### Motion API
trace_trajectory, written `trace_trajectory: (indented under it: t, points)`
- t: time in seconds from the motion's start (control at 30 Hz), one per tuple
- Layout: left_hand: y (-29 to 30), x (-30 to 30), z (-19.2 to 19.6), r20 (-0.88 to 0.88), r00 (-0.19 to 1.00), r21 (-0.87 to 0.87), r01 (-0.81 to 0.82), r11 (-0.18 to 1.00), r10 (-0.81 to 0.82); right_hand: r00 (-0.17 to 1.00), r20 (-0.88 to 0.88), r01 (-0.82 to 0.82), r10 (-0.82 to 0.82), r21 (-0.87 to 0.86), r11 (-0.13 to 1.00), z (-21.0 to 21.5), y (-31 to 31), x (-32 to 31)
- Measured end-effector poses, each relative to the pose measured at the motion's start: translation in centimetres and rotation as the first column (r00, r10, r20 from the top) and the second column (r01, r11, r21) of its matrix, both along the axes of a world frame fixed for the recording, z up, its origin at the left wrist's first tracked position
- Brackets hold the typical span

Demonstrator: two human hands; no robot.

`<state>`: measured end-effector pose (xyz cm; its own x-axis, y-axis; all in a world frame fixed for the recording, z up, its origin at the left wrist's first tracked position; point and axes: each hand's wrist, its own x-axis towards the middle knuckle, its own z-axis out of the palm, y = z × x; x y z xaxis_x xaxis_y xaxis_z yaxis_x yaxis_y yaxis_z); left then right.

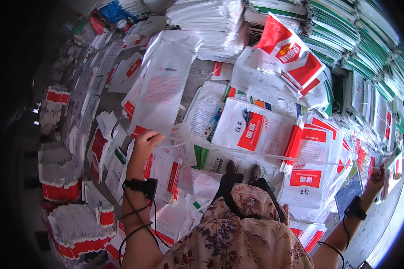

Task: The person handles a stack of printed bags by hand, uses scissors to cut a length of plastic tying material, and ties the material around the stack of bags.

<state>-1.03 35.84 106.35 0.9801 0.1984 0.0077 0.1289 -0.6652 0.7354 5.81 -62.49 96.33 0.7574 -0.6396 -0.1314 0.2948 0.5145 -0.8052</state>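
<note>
You are standing over a floor covered with white and red woven sacks, and you are stretching one long clear plastic strip (265,154) between your two hands. Your left hand (143,142) is closing its fingers around the near end of the strip, just at the lower edge of a large white sack (164,85) that is lying flat before you. Your right hand (376,175) is reaching far out to the side and is gripping the other end, though I cannot tell exactly how its fingers are curling, because the picture is bending there. The strip is running taut across the sack with the red panel (256,127) and over your shoes (243,169).

It seems to me you are in the step of pulling the strip straight. The next move is probably asking for even tension in both hands, so the thin strip is not slipping or twisting. Bundled stacks of sacks (58,172) are standing well apart on your left.
</note>
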Motion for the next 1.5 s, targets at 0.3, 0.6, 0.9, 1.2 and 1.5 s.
trace_trajectory:
  t: [0.3,0.6,0.9,1.2,1.5]
  points:
    - [3.0,4.0,1.5,-0.263,0.958,-0.4,-0.214,0.891,0.112,0.995,-0.101,-0.046,0.016,-0.302,0.952,1.4,0.0,-2.6]
    - [-3.5,7.6,2.3,-0.322,0.926,-0.872,-0.21,0.441,-0.195,0.516,-0.266,-0.775,-0.814,-0.55,-0.311,6.1,32.2,-1.7]
    - [-13.4,8.1,3.7,-0.13,0.921,-0.992,-0.12,0.05,-0.368,0.479,-0.376,-0.718,0.793,-0.688,0.108,10.2,64.7,-1.5]
    - [-15.2,6.7,3.7,-0.112,0.946,-0.881,0.048,0.471,-0.306,0.389,-0.401,-0.889,0.829,-0.401,0.223,10.3,66.0,-2.0]
    - [-16.3,3.9,0.4,-0.162,0.935,-0.842,0.037,0.538,-0.317,0.447,-0.395,-0.886,0.803,-0.321,0.336,9.5,63.6,-2.6]
